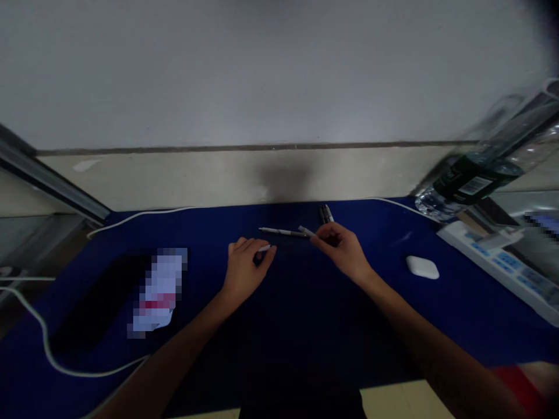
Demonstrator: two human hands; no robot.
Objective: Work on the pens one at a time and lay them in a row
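Note:
My left hand (245,265) is closed low over the blue desk, its thumb and fingers around a small white pointed piece (264,248). Most of that piece is hidden, so its kind cannot be made out. My right hand (343,249) pinches a short, pale, translucent stick-like piece (307,231) between thumb and fingertips. Behind and between the hands lies a slim white-and-dark pen (283,232), its right end near the right fingertips. Just beyond the right hand are several dark pens (325,213) side by side, partly covered by it.
A blurred-out flat item (159,285) lies at the left, near a white cable (48,349). To the right are a white earbud case (422,267), a white power strip (502,265) and a clear plastic bottle (471,177). The wall (209,174) bounds the desk's back edge.

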